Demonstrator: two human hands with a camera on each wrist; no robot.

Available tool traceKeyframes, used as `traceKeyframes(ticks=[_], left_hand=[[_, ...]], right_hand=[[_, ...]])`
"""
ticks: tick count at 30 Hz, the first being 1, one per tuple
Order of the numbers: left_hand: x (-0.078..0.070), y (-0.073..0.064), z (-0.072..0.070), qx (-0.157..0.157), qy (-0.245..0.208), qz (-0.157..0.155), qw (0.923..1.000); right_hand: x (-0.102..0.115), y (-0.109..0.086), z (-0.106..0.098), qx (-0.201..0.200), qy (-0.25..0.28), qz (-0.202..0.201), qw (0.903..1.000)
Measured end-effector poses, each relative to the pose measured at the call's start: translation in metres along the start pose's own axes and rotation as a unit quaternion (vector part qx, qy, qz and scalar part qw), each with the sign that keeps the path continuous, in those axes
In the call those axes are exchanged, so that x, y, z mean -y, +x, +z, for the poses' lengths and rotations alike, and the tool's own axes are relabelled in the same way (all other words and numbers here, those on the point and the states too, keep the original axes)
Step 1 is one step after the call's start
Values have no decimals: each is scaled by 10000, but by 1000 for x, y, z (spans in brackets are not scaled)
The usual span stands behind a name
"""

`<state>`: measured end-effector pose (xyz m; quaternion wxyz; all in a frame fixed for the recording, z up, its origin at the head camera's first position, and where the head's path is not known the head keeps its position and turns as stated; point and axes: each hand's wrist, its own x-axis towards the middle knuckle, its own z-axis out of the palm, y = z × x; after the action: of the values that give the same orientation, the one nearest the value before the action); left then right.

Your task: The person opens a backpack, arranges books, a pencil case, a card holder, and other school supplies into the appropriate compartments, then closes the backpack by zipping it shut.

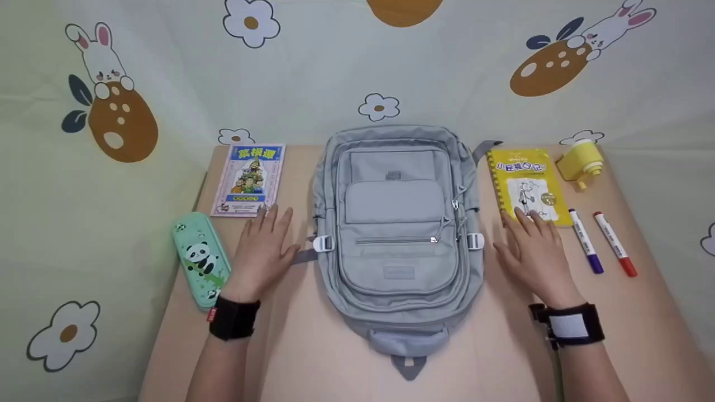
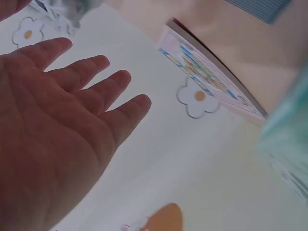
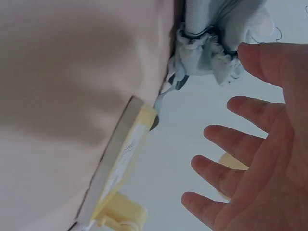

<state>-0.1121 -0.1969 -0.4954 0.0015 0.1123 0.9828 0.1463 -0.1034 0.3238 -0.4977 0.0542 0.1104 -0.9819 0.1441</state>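
Observation:
A grey backpack [image 1: 403, 204] lies front side up in the middle of the table, its grab handle toward me. On its left, my left hand [image 1: 263, 251] is held with fingers spread and holds nothing. Its fingertips overlap the lower edge of a comic-covered book [image 1: 248, 181] in the head view. A green panda pencil case [image 1: 201, 257] lies beside that wrist. To the right of the backpack, my right hand [image 1: 533, 257] also has straight, spread fingers with nothing in them. Those fingertips overlap the lower part of a yellow book [image 1: 528, 184]. Both palms show bare in the wrist views.
Right of the yellow book stands a small yellow device [image 1: 582, 162] with a round stepped knob. A purple-capped marker [image 1: 586, 240] and a red-capped marker [image 1: 615, 244] lie below it. A pale cloth [image 1: 313, 72] with rabbits and flowers hangs behind the table [image 1: 313, 357].

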Motion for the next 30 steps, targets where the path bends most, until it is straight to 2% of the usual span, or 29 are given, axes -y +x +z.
traceKeyframes(ticks=[8, 11, 13, 18, 22, 26, 30], left_hand=[[-41, 24, 7, 29, -151, 854, 9962], [-56, 29, 8, 183, -70, 949, 9953], [-66, 32, 10, 281, -19, 999, 9946], [-82, 34, 18, 459, 260, 1027, 9933], [-86, 32, 31, 547, 495, 783, 9942], [-88, 31, 45, 584, 334, 605, 9959], [-92, 31, 56, 383, 244, 599, 9972]], right_hand=[[27, 24, 2, -368, 401, -540, 9971], [37, 32, 6, -394, 629, -618, 9953], [44, 36, 8, -269, 746, -605, 9950], [57, 42, 21, 187, 678, -604, 9957], [59, 40, 35, 574, 642, -402, 9955], [58, 38, 44, 838, 787, -249, 9931], [54, 44, 45, 1011, 825, -278, 9911]])
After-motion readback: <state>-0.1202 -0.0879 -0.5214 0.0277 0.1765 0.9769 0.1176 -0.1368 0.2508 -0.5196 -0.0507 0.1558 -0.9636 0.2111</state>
